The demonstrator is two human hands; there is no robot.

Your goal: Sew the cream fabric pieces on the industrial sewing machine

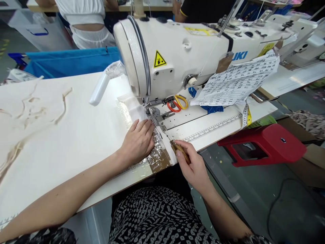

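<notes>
My left hand [139,140] lies flat, fingers stretched toward the needle area of the white sewing machine [175,51]. Under and beside its fingertips is white fabric [133,107] close to the presser foot [147,110]. My right hand [193,166] is closed round the wooden handle of an awl [183,154]. The awl's thin metal shaft points up and left to the metal guide [162,128] beside the needle plate. A narrow white strip [170,152] runs from the guide to the table's front edge. Clear tape over brown board [159,159] covers the table below my left hand.
Scissors with red and yellow handles [177,103] lie behind the guide. A written paper sheet [238,79] hangs from the machine, with a tape measure [245,115] below. Loose beige strips [63,106] lie on the left. A red stool [284,144] stands right. Other people are behind.
</notes>
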